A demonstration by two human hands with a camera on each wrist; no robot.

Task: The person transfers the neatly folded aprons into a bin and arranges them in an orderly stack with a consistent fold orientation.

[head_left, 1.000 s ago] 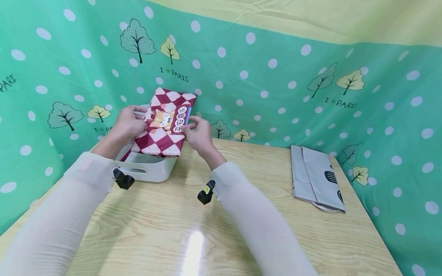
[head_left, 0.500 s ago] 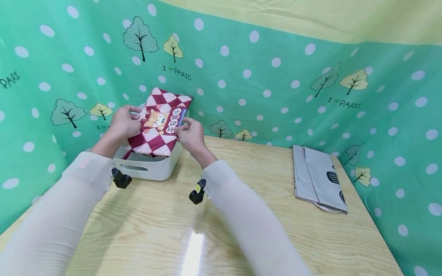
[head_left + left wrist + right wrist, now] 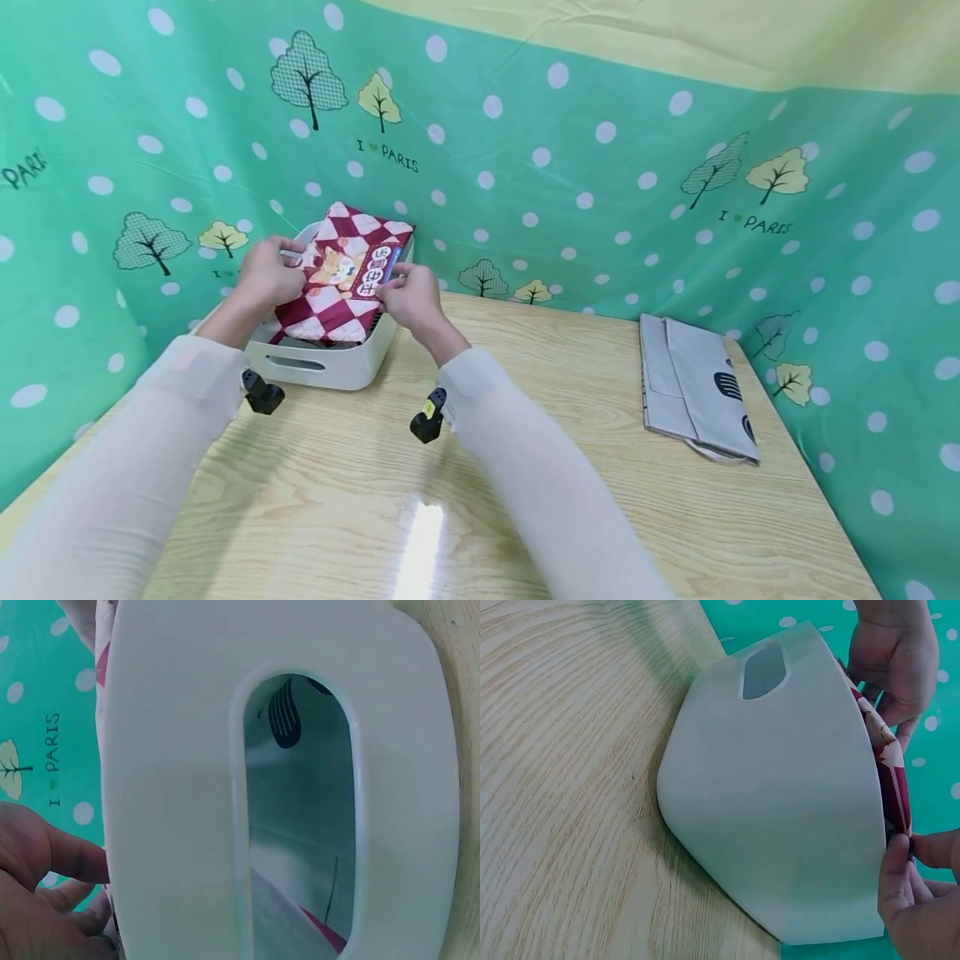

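Observation:
A folded cloth in maroon and white checks, printed with a cartoon dog and lettering, lies slanted over the opening of a white plastic basket. My left hand holds its left edge; part of those fingers is hidden behind the cloth. At the opposite edge, the thumb and fingers of my right hand pinch the cloth, close over the rim. The right wrist view shows this pinch at the cloth's corner. Through the basket's handle slot, a grey fabric with a dark fork print shows inside.
A folded grey cloth with dark prints lies at the right of the wooden table. Behind and at both sides hangs a green dotted curtain. The basket stands at the back left, near the curtain.
Both hands have moved the checked cloth down and a little left, so it sits lower over the basket. The grey cloth on the table stays where it was.

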